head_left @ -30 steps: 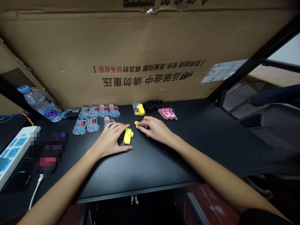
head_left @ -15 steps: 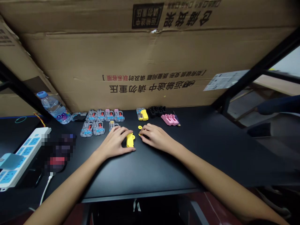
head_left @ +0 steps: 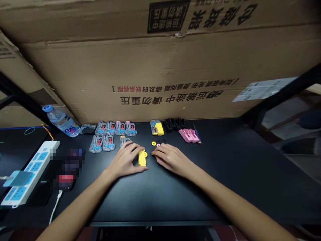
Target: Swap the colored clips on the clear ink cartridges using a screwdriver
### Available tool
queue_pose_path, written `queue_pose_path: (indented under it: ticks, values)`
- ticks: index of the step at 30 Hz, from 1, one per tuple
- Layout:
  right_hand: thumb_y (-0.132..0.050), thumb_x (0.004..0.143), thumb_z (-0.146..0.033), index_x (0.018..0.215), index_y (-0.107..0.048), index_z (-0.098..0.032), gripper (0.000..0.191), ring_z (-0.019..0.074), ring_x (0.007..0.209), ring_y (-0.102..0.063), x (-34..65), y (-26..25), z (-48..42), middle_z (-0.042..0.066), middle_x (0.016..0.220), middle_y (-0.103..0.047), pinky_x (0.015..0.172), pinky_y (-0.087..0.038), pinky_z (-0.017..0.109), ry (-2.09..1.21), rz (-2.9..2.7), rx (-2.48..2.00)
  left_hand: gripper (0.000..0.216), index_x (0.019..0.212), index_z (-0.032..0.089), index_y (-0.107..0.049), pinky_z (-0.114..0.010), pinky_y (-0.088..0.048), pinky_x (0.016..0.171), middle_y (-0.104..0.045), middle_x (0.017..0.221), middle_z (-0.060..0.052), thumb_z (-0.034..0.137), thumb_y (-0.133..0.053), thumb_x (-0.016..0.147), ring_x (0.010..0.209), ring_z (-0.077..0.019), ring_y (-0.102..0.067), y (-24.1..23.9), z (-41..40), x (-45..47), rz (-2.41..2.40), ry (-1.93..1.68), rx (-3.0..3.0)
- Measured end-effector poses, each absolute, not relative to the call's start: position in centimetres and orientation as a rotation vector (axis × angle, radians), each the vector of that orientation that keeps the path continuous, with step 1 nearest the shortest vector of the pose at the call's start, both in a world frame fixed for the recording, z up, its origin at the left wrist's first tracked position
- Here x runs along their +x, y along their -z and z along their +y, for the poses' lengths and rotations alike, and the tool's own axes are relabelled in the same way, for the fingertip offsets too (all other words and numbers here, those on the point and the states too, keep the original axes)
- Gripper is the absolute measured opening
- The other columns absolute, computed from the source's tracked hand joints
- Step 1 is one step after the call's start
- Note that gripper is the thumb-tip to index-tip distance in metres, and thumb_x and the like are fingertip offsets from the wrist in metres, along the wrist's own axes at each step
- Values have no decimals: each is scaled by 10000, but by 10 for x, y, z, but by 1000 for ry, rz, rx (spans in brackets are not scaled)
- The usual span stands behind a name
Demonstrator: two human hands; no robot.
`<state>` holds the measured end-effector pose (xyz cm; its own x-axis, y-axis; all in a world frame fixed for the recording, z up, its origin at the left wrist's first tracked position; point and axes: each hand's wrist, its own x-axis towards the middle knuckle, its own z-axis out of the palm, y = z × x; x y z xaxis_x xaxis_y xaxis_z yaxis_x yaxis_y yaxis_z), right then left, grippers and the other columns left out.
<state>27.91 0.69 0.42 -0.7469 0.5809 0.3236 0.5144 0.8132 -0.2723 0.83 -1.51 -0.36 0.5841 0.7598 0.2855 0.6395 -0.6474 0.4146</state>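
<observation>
Some rings (head_left: 152, 143) right of the block (head_left: 142, 158) could scatter if right fingers (head_left: 160, 155) knock them; I can't tell if those or left fingers (head_left: 136, 151) grip.

A solid yellow part (head_left: 142, 158) sits at the middle of a plain black bench (head_left: 160, 201), with a yellow ring (head_left: 153, 143) and a pink ring (head_left: 158, 145) beyond it. Along the back edge are clear cases (head_left: 109, 143) with red and light-blue details, black pieces (head_left: 174, 124) and pink pieces (head_left: 189, 135). Near the left edge are a white power strip (head_left: 36, 166) with light-blue sockets (head_left: 19, 193) and a blue-capped clear bottle (head_left: 60, 120).
</observation>
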Motion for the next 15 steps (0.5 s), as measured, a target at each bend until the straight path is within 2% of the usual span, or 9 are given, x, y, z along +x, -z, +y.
queue_pose_path:
  ticks: [4, 7, 15]
  values:
    - [-544, 1071, -267, 1146, -793, -248, 260, 274, 980, -754, 265, -12, -5, 109, 1022, -805, 941, -610, 446, -592, -2324, -840, 670, 1404, 224, -622, -553, -404, 1236, -722, 1254, -120, 560, -820, 859, 1193, -301, -695, 3, -16, 9, 1129, -672, 2580]
    - [-588, 1063, -343, 1116, -824, -255, 257, 255, 885, -747, 254, -6, -15, 103, 1007, -803, 852, -619, 414, -791, -2151, -918, 662, 1426, 238, -622, -566, -404, 1233, -718, 1269, -118, 559, -797, 874, 1202, -303, -693, 5, -17, 9, 1103, -673, 2586]
    - [-641, 1025, -412, 1057, -855, -247, 272, 251, 847, -729, 249, 10, -8, 92, 982, -822, 848, -589, 410, -921, -2050, -1024, 692, 1431, 214, -633, -561, -388, 1250, -718, 1279, -131, 593, -794, 876, 1198, -297, -702, 13, -18, 6, 1076, -700, 2619]
